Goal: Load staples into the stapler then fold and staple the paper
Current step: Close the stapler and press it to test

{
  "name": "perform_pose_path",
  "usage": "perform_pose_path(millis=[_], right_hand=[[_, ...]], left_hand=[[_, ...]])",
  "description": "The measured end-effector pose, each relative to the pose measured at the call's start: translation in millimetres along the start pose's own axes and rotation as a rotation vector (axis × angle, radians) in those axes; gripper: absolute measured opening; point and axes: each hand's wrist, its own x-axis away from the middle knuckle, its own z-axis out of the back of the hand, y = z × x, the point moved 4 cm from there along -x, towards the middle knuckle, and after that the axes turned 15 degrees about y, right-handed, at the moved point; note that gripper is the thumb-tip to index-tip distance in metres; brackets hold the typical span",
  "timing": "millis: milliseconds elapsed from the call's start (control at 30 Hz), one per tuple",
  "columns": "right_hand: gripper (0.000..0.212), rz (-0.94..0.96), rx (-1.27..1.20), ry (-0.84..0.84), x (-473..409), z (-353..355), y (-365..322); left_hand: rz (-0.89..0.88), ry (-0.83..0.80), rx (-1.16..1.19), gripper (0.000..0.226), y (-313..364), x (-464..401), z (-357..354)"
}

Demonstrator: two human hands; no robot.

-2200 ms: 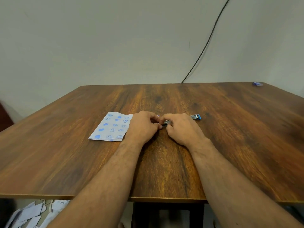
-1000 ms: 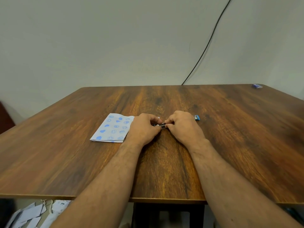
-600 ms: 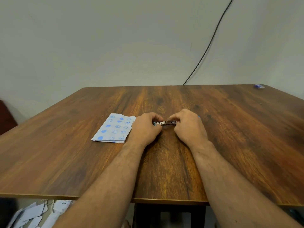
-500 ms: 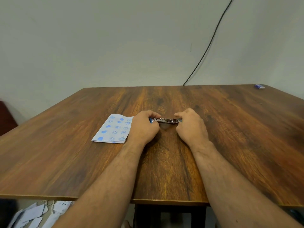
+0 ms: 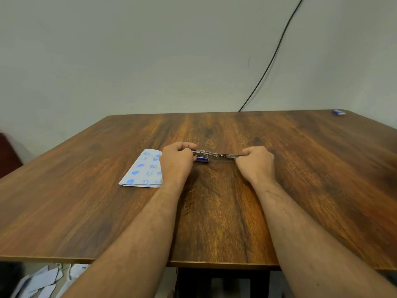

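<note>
Two hands share one small stapler [image 5: 214,156], which is spread open into a long metal strip just above the middle of the wooden table [image 5: 214,222]. The left hand [image 5: 177,161] is curled shut around its left end, where a blue part peeks out beside the fingers, and the right hand [image 5: 256,161] is pinched closed on the thin metal rail at the other end. Whether any staples sit in the channel is too small to tell.

My guess is that the loading step is in hand, and the main risk lies in the spring: if either pinch slips, the rail could snap back, nip a fingertip or fling loose staples across the wood. Pulling the ends too far apart could also strain the hinge.

Just beside the left hand, partly under the wrist, lies the folded paper [image 5: 142,171] with blue smiley prints; a careless sweep of that forearm could push it off line or unfold it. A small blue box [image 5: 339,112] sits well apart at the far right corner, a long reach if it holds the staples.
</note>
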Motion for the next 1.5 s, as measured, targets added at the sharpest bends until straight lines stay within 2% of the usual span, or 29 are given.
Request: perform_pose_path(millis=[233,333,467,633,733,833,1033,1233,1400,1500], right_hand=[[0.02,-0.048,-0.249,0.008,-2,-6,0],[0.034,-0.171,-0.521,0.014,-4,0,3],[0.034,-0.333,-0.88,-0.031,-4,2,1],[0.048,-0.387,-1.044,-0.104,-2,-2,-6],[0.039,-0.461,-1.118,-0.138,0,-1,-11],[0.029,-0.433,-1.108,-0.228,3,-5,-14],[0.031,-0.21,-0.935,-0.421,15,-15,-22],[0.023,-0.106,-0.868,-0.449,20,-12,-27],[0.03,-0.162,-0.812,-0.464,17,-19,-21],[0.028,0.133,-0.552,-0.396,21,-16,-23]], left_hand=[[0.105,0.036,0.151,0.034,3,0,5],[0.074,0.02,0.211,0.038,7,4,4],[0.007,0.008,0.28,0.037,10,4,3],[-0.117,-0.039,0.318,0.031,14,8,2],[-0.188,-0.095,0.328,0.028,14,10,-2],[-0.207,-0.153,0.347,0.027,15,12,-4],[-0.229,-0.251,0.381,0.022,18,19,-6],[-0.271,-0.297,0.35,0.009,21,23,-5],[-0.271,-0.278,0.292,0.012,20,21,-6],[-0.271,-0.26,0.282,0.012,19,19,-6]])
